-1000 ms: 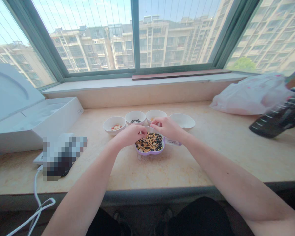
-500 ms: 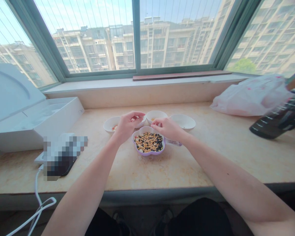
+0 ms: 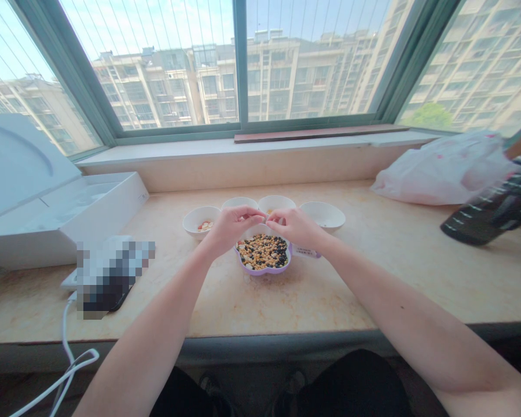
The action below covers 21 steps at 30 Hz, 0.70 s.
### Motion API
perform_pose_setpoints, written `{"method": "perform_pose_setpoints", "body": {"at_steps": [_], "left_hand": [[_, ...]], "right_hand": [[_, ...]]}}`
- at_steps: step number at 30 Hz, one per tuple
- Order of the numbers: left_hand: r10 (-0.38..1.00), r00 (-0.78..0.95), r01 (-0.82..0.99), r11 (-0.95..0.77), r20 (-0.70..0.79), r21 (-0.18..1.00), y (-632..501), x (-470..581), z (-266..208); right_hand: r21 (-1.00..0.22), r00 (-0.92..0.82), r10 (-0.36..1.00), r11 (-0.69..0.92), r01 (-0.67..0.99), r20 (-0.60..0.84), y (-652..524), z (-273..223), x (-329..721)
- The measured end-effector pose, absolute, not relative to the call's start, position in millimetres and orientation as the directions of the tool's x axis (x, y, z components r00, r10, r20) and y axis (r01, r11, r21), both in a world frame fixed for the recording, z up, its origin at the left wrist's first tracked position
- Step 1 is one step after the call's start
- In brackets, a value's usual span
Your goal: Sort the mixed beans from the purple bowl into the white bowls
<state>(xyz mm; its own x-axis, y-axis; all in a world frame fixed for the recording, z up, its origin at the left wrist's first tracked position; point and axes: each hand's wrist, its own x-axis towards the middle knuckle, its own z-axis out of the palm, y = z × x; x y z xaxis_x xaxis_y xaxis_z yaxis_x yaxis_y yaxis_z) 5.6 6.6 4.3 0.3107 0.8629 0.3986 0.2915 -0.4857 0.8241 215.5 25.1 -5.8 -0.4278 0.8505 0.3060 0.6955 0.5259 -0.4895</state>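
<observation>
My left hand (image 3: 231, 229) and my right hand (image 3: 298, 227) meet above the far rim of a purple flower-shaped bowl (image 3: 265, 270). Both are closed, thumbs and fingers pinched close together; whatever they hold is too small to make out. Mixed black, yellow and pale beans (image 3: 264, 252) fill the purple bowl. Behind it stand white bowls in a row: the leftmost bowl (image 3: 191, 223) has some reddish and whitish pieces, and a second bowl (image 3: 238, 202) is partly hidden by my left hand. A third bowl (image 3: 282, 201) shows a little yellow, and the rightmost bowl (image 3: 330, 213) a few dark specks.
An opened white box (image 3: 108, 200) stands at the left, with a partly blurred phone (image 3: 121, 289) and a white cable (image 3: 65, 324) nearer me. A plastic bag (image 3: 443, 168) and a dark bottle (image 3: 481, 214) lie to the right. Windows rise behind the counter (image 3: 373, 278).
My left hand has moved right and slightly down, bringing its fingertips up to those of my right hand. The left white bowls show more now. My right hand stays almost in place.
</observation>
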Motion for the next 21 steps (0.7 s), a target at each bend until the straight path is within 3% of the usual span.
{"method": "perform_pose_setpoints", "body": {"at_steps": [6, 16, 21], "left_hand": [[0.858, 0.339, 0.38, -0.501, 0.387, 0.778, -0.2, 7.1, 8.0], [0.841, 0.349, 0.34, -0.524, 0.413, 0.78, 2.6, 6.8, 6.8], [0.814, 0.441, 0.337, -0.541, 0.378, 0.771, -1.1, 6.3, 8.5]], "right_hand": [[-0.493, -0.432, 0.852, 0.523, 0.695, 0.295, 26.2, -7.2, 215.7], [-0.496, -0.428, 0.856, 0.518, 0.697, 0.291, 24.8, -5.7, 215.5], [-0.503, -0.437, 0.854, 0.52, 0.69, 0.283, 23.2, -4.1, 215.1]]}}
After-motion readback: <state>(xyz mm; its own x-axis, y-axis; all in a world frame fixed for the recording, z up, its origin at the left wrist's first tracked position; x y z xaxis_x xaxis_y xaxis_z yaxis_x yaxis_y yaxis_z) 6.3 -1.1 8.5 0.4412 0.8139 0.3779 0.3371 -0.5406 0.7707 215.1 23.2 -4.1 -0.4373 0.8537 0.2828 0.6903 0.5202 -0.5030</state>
